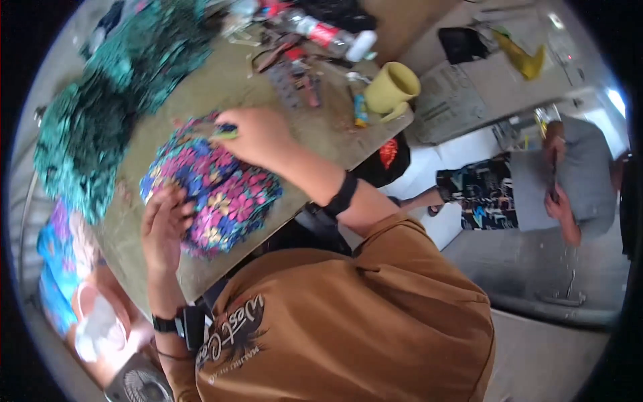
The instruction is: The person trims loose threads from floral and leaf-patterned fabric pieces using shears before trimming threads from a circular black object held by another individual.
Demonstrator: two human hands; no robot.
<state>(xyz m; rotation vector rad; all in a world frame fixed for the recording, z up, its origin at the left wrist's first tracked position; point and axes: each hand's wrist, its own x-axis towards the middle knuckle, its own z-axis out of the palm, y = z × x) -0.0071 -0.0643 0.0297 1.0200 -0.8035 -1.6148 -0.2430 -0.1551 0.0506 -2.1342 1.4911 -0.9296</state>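
Note:
A bunched piece of floral cloth (pixel 224 194) in pink, blue and cream lies on the near part of the worktable. Along its left edge rests my left hand (pixel 164 218), its fingers bent and apart on the fabric. My right hand (pixel 258 137) is closed over the cloth's far edge. From its fingertips sticks a small tool with a dark blue and green handle (pixel 228 130), which looks like thread snips. The fist hides part of the tool, and its blades are blurred against the cloth.
Heaped green cloth (pixel 87 134) covers the table's (pixel 321 137) left and far side. A yellow mug (pixel 394 87) stands near the right edge, with a plastic bottle (pixel 321 33) and small clutter beyond. A fan (pixel 137 385) is at lower left. Another person (pixel 569 174) is at the right.

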